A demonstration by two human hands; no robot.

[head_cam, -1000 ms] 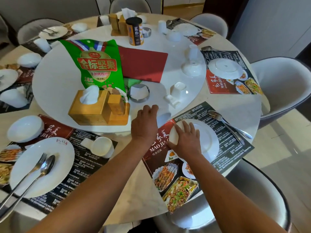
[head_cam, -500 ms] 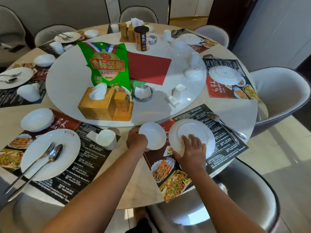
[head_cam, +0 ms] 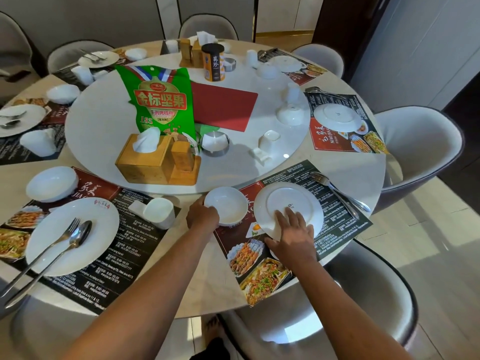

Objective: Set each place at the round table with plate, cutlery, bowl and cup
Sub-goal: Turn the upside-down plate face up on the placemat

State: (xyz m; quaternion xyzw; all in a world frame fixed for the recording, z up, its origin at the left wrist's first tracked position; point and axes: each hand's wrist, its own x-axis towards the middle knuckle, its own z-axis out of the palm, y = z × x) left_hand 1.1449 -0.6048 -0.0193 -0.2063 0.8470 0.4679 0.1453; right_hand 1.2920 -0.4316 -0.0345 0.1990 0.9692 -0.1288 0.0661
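1. The left hand (head_cam: 202, 215) is gripping the near-left rim of the small white ceramic bowl (head_cam: 226, 205), fingers curled around the edge and mostly hidden behind it; it is probably steadying the bowl at the placemat's far-left corner.
2. The right hand (head_cam: 292, 233) is lying on the round white ceramic plate (head_cam: 288, 207), which is sitting upside down; straight fingers (head_cam: 281, 216) are pressing its base while the thumb is reaching under the near rim, seemingly readying a flip.
3. Bowl and plate are sitting just beside each other on the dark printed paper placemat (head_cam: 335, 216), on the near tabletop (head_cam: 207, 268).
4. The steel fork (head_cam: 335, 193) is lying right of the plate, well apart from both hands.
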